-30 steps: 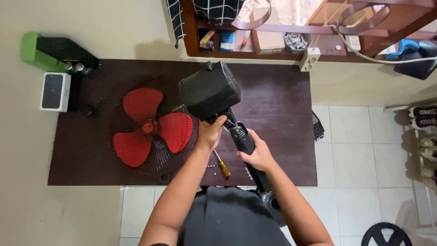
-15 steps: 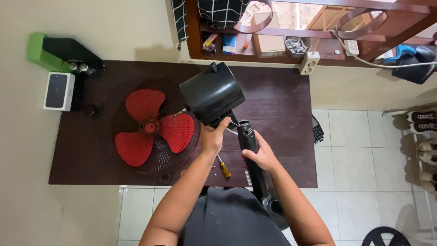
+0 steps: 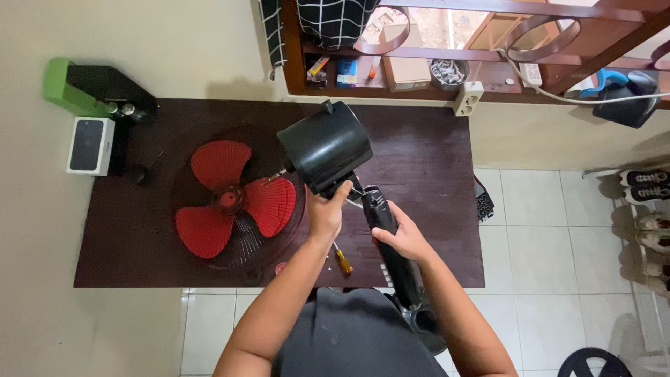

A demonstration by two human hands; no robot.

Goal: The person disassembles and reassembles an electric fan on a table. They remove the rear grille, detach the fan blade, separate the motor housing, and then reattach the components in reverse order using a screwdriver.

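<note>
Gripping the black stand pole of a fan, the right hand is wrapped tight around its upper part, while the left hand is closed on the underside of the motor housing, thumb and fingers pressed against it. The housing is a smooth, rounded black plastic drum, tilted over the middle of the dark brown table, with a thin metal shaft sticking out of its left face. The pole runs down from it toward the person's lap, off the table's near edge.

On the windowsill behind the table, a round tin holds small pale bits, too small to tell apart, and a plain cardboard box sits beside it, shut.

To the left of the housing a red three-blade fan blade lies flat inside a round wire grille, ribbed and shiny. A screwdriver with a yellow handle lies on the table just below the left hand. A white box with a dark top rests at the table's left edge, near a green and black object.
</note>
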